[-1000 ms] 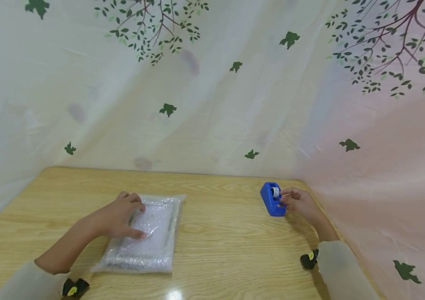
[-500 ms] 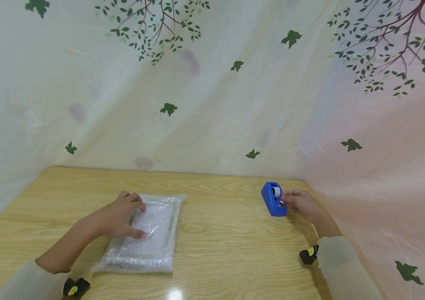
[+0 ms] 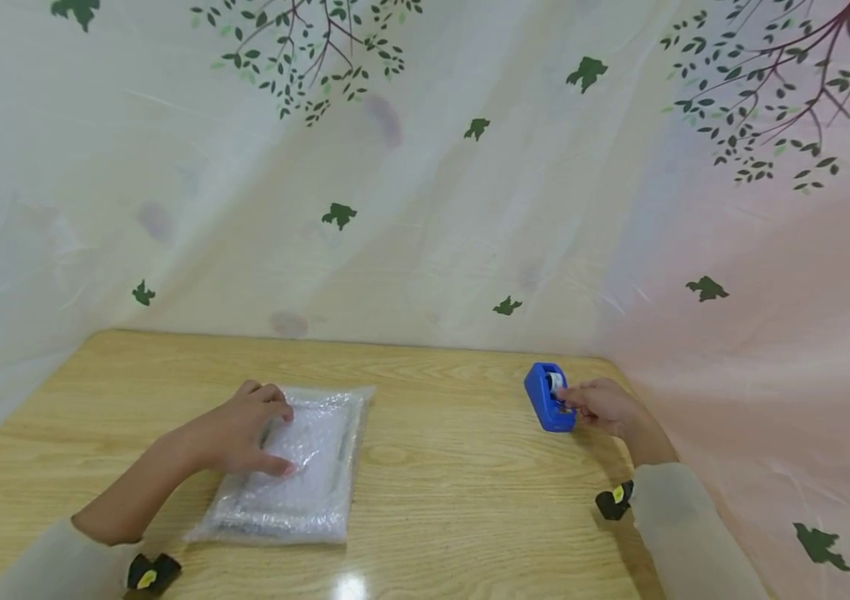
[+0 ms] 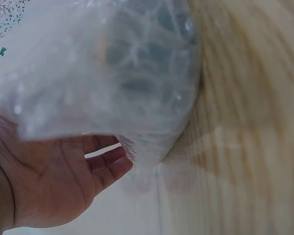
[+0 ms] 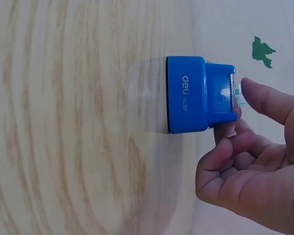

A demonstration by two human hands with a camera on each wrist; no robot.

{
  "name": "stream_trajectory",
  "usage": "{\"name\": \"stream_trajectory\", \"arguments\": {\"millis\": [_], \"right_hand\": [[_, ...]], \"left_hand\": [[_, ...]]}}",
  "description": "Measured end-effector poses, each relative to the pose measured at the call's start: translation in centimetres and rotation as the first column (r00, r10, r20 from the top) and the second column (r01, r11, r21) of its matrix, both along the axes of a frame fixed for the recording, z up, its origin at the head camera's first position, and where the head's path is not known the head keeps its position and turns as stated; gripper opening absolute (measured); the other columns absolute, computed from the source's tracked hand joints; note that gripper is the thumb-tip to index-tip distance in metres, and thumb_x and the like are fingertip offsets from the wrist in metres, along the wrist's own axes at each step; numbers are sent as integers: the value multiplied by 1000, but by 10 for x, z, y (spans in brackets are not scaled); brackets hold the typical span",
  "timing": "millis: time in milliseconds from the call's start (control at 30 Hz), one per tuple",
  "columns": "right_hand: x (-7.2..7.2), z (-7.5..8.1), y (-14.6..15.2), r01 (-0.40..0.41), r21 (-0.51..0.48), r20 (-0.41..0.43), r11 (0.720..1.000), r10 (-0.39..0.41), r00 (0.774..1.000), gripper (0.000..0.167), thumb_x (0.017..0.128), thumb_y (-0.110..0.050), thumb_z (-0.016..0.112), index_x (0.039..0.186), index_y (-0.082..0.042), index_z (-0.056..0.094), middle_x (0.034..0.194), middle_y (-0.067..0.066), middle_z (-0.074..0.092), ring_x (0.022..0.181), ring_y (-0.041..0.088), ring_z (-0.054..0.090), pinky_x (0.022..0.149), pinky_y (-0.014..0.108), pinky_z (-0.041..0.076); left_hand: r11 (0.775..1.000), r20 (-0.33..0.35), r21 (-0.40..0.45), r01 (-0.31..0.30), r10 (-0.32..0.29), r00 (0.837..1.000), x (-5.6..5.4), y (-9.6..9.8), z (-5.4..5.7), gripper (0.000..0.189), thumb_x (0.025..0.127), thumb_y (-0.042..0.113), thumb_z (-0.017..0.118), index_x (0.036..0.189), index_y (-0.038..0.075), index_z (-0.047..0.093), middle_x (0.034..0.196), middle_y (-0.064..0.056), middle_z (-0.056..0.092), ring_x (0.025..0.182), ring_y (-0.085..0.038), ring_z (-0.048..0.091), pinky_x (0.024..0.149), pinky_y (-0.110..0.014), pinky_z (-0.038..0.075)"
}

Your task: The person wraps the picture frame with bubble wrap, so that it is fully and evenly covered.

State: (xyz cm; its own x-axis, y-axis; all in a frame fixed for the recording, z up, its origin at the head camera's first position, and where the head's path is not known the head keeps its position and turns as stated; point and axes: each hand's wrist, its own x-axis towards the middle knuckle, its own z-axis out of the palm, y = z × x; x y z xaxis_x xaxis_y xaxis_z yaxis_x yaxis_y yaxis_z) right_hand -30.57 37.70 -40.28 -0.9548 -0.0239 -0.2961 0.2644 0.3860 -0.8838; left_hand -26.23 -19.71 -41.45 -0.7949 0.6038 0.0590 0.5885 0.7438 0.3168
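Note:
A blue tape dispenser [image 3: 549, 398] stands upright at the table's right, labelled deli in the right wrist view. My right hand [image 3: 605, 406] is at its front, fingers curled; thumb and forefinger pinch at the clear tape between the roll [image 3: 555, 382] and the cutter. The tape itself is hard to make out. To the left lies a flat rectangular package in bubble wrap [image 3: 312, 467]. My left hand [image 3: 245, 433] rests on its left part, thumb and fingers spread apart. In the left wrist view, fingertips [image 4: 115, 171] touch the wrap.
The light wooden table [image 3: 440, 483] ends at a pale cloth backdrop [image 3: 425, 208] with printed leaves and birds. On the right, the cloth [image 3: 785, 400] runs close beside my right forearm. Black wrist straps or bows [image 3: 615, 500] sit at the cuffs.
My right thumb and fingers have drawn together at the tape, slightly nearer the roll. My left hand and the package stay in place; the head view has shifted slightly.

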Motion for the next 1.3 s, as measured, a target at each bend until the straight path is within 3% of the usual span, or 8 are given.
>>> {"name": "stream_trajectory", "arguments": {"millis": [567,667,800,1000,1300], "right_hand": [[-3,4,-7,-10,-69,42,998,13,999,24,101,-6,57,81,-8,70,72,-4,54,58,7,41,57,23,38],[-3,6,-8,-12,-70,40,997,14,999,20,100,-5,56,85,-4,70,72,-3,55,56,7,40,56,22,37],[-1,6,-8,-13,-127,74,992,23,997,20,102,-3,53,93,2,70,70,-2,57,54,4,45,58,20,46],[1,4,-10,10,-256,109,967,18,994,24,103,1,49,89,2,69,67,0,54,59,9,55,66,23,56],[2,1,-14,42,-242,102,969,-18,995,24,103,-1,49,86,-2,66,67,-2,53,57,8,51,65,24,55]], "left_hand": [[1000,-1,-2,-3,3,1000,1,0,-1,73,77,64,80,123,9,67,125,-8,57,119,-36,45,95,-54,47],[1000,1,-5,-3,3,1000,1,0,0,73,78,64,80,123,9,67,125,-8,57,119,-36,45,94,-54,47],[1000,8,-2,-1,2,1000,2,0,2,72,77,62,81,123,8,66,125,-9,57,119,-37,45,94,-55,47],[1000,15,-2,-6,6,1000,2,0,1,72,77,62,81,123,9,66,124,-8,56,119,-36,44,94,-54,47],[1000,13,-3,-9,9,1000,0,-1,-1,72,78,63,80,123,9,66,125,-9,56,120,-37,44,94,-54,47]]}}
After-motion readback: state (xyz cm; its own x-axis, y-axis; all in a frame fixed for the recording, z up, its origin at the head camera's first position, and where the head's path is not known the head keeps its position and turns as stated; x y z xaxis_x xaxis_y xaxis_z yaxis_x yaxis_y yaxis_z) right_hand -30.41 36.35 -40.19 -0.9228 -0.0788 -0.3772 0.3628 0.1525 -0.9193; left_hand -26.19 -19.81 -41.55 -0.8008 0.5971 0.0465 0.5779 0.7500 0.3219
